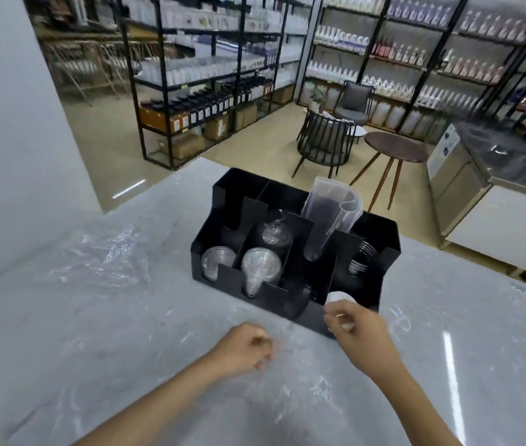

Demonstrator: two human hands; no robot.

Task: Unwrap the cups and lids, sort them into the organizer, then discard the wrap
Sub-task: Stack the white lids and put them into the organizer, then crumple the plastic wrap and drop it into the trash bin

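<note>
- I read this as the sorting step: the right hand (356, 329) is at the organizer's (290, 252) front right corner, fingers pinched on a small white round thing (338, 298). Prob a lid or small cup, too blurred to say which.
- Left hand (244, 346) hangs just over the desk (94, 300), curled into a loose fist. I can't tell if it grips anything; maybe a scrap of clear film, but nothing shows.
- Organizer is black, several slots, standing mid desk. Front left slot has a stack of clear lids (218, 262); the slot beside it has nested clear cups (260, 268) lying rim toward me.
- Behind those, 1 slot w/ more clear domed pieces (274, 231), and a tall sleeve of cups (329, 217) leaning out of a rear slot; I can't tell whether it's wrapped.
- Right side slot has dark ringed items (363, 259), prob lids on edge.
- Clear wrap (104, 249) lies crumpled on the desk well left of the organizer, not yet discarded.
- Next move, as I judge it: ease the white piece into the front right slot, which looks open. Needs a short forward reach and a clean drop past the notched front wall w/o knocking the box.
- After that: check the tall sleeve, then gather the wrap.
</note>
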